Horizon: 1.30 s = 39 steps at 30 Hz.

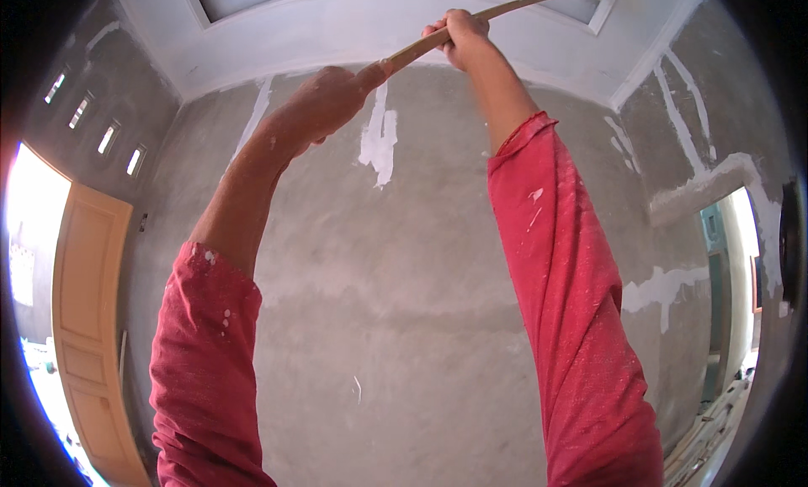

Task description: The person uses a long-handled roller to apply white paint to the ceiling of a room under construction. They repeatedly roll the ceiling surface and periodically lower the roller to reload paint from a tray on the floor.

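Observation:
Both arms reach up toward the white ceiling, in red sleeves flecked with white. My left hand [330,101] is closed around the lower visible part of a long, thin wooden-looking pole [417,48]. Farther along, my right hand [459,36] is wrapped round the same pole. Beyond my right hand the pole slants up to the right, and its far part looks curved in this view. Its tip lies in front of the ceiling's raised trim [602,15]; whether the two touch, I cannot tell. No tool head can be made out at that end.
Ahead stands a grey plastered wall [396,260] with white filler patches [380,142]. At the left, a light-brown panelled door [91,319] stands ajar beside a bright opening, below several small vent slots [108,138]. Long boards [707,432] lie near the doorway at the right.

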{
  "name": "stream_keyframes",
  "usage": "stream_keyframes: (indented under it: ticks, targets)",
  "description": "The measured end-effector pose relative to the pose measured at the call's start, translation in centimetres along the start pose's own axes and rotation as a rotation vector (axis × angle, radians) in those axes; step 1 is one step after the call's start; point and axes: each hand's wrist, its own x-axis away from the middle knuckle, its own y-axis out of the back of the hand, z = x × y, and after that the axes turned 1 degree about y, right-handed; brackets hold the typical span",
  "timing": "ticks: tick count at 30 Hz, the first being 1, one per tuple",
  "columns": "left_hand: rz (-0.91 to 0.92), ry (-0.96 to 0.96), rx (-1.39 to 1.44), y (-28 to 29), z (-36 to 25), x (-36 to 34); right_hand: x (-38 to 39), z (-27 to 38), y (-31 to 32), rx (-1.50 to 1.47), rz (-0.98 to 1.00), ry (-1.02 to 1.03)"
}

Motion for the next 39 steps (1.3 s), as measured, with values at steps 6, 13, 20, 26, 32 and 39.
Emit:
stream_keyframes:
  ticks: [6, 13, 20, 26, 32, 39]
  targets:
    - [-0.074, -0.091, -0.068, -0.4, 3.4, 1.9, 2.8, -2.6, -0.7, -0.018, -0.043, -0.037]
    - [-0.181, 0.012, -0.124, 4.2, 6.9, 6.7, 5.9, -5.9, -4.7, 0.024, 0.251, -0.137]
    - [-0.184, 0.137, -0.151, 9.5, 6.1, 11.0, 11.8, -4.4, -10.1, -0.035, 0.15, -0.073]
    - [-0.173, 0.011, -0.142, 3.9, 3.5, 7.4, 8.5, -2.3, -4.2, -0.078, 0.064, -0.065]
    - [-0.161, 0.011, -0.135, -1.3, -2.3, 5.7, 4.8, 1.0, 2.0, -0.142, 0.02, -0.061]
    - [-0.119, 0.019, -0.116, -3.9, -2.3, 4.8, 4.7, 1.5, 4.7, -0.047, 0.021, -0.075]
